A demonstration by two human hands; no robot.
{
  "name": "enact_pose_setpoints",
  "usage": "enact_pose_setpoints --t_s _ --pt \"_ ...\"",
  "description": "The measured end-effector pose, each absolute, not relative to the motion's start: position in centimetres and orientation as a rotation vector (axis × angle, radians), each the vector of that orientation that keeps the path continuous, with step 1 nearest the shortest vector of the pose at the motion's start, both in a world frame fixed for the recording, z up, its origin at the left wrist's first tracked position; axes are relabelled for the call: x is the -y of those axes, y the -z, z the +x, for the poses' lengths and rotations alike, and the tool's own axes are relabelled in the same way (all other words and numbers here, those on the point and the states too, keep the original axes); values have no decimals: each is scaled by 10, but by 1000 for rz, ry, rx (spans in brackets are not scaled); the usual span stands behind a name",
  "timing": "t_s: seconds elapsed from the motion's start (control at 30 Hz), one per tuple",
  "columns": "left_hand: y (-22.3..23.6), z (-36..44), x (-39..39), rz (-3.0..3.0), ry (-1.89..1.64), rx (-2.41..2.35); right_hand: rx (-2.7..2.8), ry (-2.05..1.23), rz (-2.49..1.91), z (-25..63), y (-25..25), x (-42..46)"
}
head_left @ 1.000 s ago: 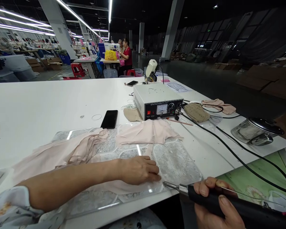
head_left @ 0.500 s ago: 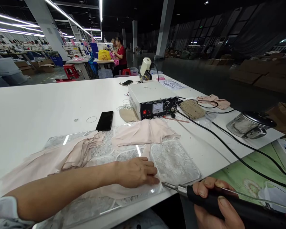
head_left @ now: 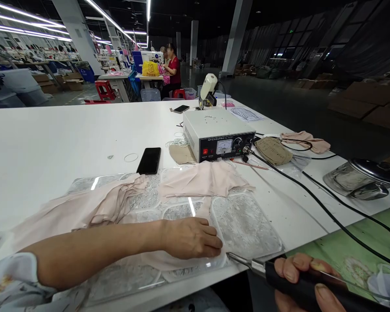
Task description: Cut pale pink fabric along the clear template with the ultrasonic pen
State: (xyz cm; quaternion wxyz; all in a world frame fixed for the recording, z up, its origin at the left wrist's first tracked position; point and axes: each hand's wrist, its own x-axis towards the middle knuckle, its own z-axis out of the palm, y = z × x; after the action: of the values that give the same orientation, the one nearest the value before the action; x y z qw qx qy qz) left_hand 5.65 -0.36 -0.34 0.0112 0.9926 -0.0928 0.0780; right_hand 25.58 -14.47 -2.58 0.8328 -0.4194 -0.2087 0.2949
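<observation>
My left hand (head_left: 192,237) lies palm down, fingers stretched out, pressing a piece of pale pink fabric (head_left: 168,260) onto a clear scratched cutting plate (head_left: 247,225) at the table's near edge. My right hand (head_left: 303,281) is wrapped round the black handle of a cutting tool (head_left: 279,273); its metal tip (head_left: 234,257) sits just right of my left fingertips, at the plate's edge. More pink fabric pieces (head_left: 204,180) lie further back on the plate, with a loose pile (head_left: 84,210) to the left.
A white control box (head_left: 219,141) with dial and knobs stands behind the plate, its black cable (head_left: 312,199) running to the right. A black phone (head_left: 149,160), tan pattern pieces (head_left: 273,151) and a glass lidded pot (head_left: 360,177) lie around. A person sits at a far table.
The view has shifted a little; both hands stay in nearly the same place, the tool tip still beside my left fingertips.
</observation>
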Motion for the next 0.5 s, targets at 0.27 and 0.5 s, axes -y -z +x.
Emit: enact_pose_setpoints --t_s 0.27,0.5 --pt "4 55 4 3056 -243 263 489 -616 -887 255 23 145" --pt "2 55 4 3064 -157 279 462 -602 -920 255 21 145"
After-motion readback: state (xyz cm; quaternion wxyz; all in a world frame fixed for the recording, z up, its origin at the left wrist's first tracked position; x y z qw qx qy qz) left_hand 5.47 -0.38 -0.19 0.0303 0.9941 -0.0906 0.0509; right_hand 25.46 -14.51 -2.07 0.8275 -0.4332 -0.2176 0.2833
